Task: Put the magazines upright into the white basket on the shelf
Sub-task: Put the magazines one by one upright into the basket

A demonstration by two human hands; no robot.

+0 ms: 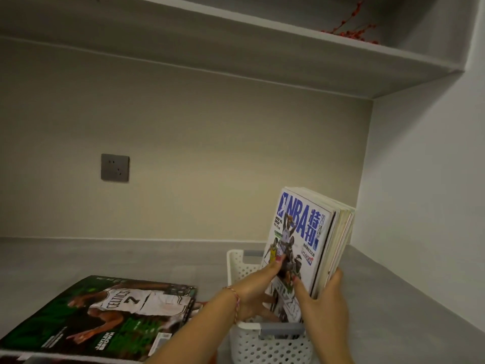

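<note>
A white perforated basket [237, 269] with grey handles stands on the grey shelf at lower centre-right. Several magazines stand upright in it, leaning slightly right; the front one is a white and blue NBA magazine [301, 227]. My left hand [256, 295] reaches into the basket with its fingers pressed on the NBA cover. My right hand [328, 303] grips the stack's right edge and lower cover. A small pile of magazines [105, 316], topped by a green Celtics cover, lies flat on the shelf to the left.
The shelf surface [157, 258] runs back to a beige wall with a grey power socket [115, 167]. A white side wall [425, 206] closes the right. An upper shelf [288, 48] overhangs, holding red-berry twigs [351, 32].
</note>
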